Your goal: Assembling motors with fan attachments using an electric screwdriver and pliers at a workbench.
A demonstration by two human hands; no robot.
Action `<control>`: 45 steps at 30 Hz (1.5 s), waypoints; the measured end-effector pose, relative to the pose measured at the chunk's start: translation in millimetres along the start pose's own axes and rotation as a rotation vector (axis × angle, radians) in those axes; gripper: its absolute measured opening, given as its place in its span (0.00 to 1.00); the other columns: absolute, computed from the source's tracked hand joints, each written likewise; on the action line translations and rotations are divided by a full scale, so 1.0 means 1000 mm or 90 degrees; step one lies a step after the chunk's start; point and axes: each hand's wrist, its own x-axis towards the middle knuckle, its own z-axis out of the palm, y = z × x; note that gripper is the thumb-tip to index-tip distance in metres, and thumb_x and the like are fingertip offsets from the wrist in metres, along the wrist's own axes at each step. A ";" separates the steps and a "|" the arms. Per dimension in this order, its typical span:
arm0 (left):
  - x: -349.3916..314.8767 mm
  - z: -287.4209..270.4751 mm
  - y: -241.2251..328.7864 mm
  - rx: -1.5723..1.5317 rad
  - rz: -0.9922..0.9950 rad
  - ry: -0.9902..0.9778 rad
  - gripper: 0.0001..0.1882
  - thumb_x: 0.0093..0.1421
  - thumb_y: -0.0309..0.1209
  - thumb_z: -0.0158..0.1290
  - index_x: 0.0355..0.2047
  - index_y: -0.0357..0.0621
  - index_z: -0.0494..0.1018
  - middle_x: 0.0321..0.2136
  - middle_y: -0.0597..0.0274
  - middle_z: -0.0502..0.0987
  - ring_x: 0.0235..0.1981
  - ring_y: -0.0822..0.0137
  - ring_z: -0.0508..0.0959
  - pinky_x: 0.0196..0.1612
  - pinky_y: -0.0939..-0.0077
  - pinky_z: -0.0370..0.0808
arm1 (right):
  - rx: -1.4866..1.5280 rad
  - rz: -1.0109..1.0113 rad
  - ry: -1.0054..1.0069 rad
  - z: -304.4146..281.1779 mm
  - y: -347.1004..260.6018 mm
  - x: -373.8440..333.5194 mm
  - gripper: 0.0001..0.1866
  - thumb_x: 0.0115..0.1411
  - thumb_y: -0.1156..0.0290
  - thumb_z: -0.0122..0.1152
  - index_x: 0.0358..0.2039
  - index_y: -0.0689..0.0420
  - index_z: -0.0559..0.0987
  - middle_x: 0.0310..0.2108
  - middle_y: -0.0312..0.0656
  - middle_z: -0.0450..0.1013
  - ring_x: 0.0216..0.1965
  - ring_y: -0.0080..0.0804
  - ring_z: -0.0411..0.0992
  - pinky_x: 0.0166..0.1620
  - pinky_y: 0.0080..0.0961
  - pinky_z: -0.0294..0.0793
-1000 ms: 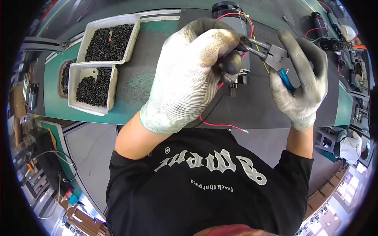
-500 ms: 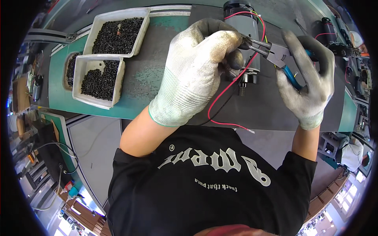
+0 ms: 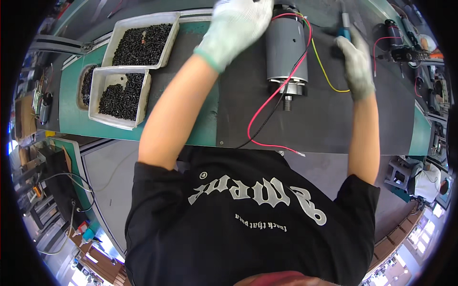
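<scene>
Our grey motor [image 3: 286, 47] lies on the dark mat [image 3: 329, 124], probably heavy, rigid and slick, best cradled round its middle, clear of the pliable red wire [image 3: 260, 110]. Our hands are apart: left hand [image 3: 240, 26] over the mat's left, right hand [image 3: 358, 64] over its right, at a blue-handled tool [image 3: 344, 32]; we can't tell either grip.

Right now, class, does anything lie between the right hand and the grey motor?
Yes: the yellow wire curves over the bench between the right hand and the grey motor; the red wire bulges past the motor's upper right edge.
</scene>
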 end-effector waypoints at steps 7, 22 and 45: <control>0.034 0.030 0.036 -0.515 -0.399 -0.247 0.41 0.59 0.61 0.43 0.44 0.25 0.73 0.44 0.30 0.74 0.51 0.43 0.74 0.53 0.61 0.70 | 0.852 0.293 -0.295 0.019 0.055 0.007 0.14 0.52 0.76 0.52 0.41 0.57 0.74 0.27 0.41 0.73 0.30 0.34 0.74 0.37 0.33 0.74; -0.010 -0.066 0.067 -0.934 0.203 0.248 0.51 0.28 0.37 0.74 0.53 0.35 0.62 0.49 0.48 0.70 0.45 0.54 0.77 0.48 0.63 0.76 | -0.307 -0.265 -0.151 -0.089 -0.118 -0.081 0.26 0.40 0.81 0.50 0.44 0.67 0.78 0.34 0.46 0.73 0.38 0.33 0.72 0.47 0.27 0.70; -0.014 -0.080 0.060 -0.952 0.371 0.185 0.47 0.25 0.39 0.79 0.44 0.36 0.66 0.44 0.25 0.72 0.44 0.45 0.78 0.44 0.59 0.79 | -0.665 -0.100 0.216 -0.088 0.107 -0.056 0.27 0.52 0.65 0.68 0.53 0.55 0.74 0.53 0.58 0.68 0.54 0.53 0.68 0.56 0.37 0.68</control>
